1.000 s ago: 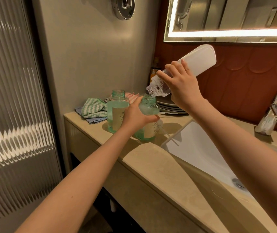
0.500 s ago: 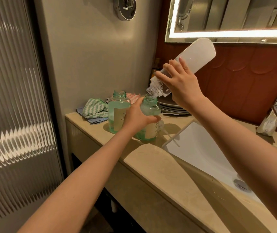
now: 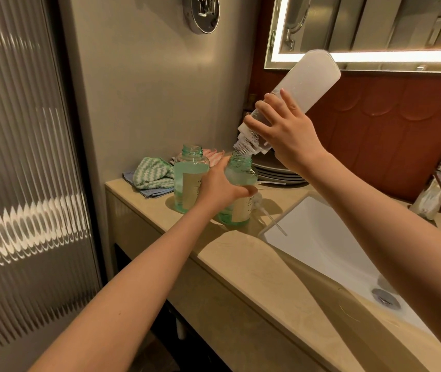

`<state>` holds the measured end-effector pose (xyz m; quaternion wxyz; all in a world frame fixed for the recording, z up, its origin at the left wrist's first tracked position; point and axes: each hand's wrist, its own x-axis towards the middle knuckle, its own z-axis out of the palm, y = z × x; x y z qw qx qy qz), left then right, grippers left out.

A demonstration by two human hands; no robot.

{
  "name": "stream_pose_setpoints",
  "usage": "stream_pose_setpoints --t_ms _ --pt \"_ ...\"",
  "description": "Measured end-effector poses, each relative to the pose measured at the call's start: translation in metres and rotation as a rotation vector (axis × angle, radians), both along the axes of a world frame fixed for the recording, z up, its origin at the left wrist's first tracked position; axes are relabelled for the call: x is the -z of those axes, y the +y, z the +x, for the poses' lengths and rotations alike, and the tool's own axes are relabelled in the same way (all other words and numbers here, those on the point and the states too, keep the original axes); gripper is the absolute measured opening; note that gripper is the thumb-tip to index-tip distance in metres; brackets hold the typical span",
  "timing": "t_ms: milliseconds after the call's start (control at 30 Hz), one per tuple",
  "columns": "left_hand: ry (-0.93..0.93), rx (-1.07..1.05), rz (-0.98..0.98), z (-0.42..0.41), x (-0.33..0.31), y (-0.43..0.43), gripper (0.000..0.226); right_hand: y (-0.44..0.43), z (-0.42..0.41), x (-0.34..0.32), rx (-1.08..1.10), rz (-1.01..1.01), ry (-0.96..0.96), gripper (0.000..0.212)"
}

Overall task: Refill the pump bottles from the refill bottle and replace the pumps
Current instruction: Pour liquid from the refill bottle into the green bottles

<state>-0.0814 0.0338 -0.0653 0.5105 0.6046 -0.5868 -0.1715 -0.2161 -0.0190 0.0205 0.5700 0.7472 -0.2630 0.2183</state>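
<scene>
Two green pump bottles stand open, without pumps, on the beige counter (image 3: 240,253). My left hand (image 3: 219,183) grips the nearer bottle (image 3: 240,205) round its shoulder. The other green bottle (image 3: 187,181) stands just left of it, nearly full. My right hand (image 3: 286,132) holds the frosted white refill bottle (image 3: 310,81) tipped steeply down, its foamy neck right over the nearer bottle's mouth. A removed pump (image 3: 270,213) with its clear tube lies on the counter beside the sink edge, partly hidden behind the bottle.
Folded cloths (image 3: 155,175) lie at the counter's back left. A stack of grey plates (image 3: 278,173) sits behind the bottles. The white sink basin (image 3: 321,245) opens to the right, with a chrome tap (image 3: 439,189) beyond it. A lit mirror hangs above.
My right hand has tipped the refill bottle steeper, raising its base toward the mirror. My left hand and the green bottles have stayed put.
</scene>
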Motion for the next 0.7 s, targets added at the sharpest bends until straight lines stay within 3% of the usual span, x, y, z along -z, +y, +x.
stream_pose_setpoints --t_ms 467,700 --pt "0.003 -0.012 0.055 0.0022 0.0027 -0.0072 0.104 0.0029 0.0016 -0.0083 0.006 -0.08 0.118 0.057" --pt "0.002 -0.013 0.047 0.001 0.0019 -0.0059 0.099 0.0042 0.0024 -0.0084 0.009 -0.069 0.121 0.06"
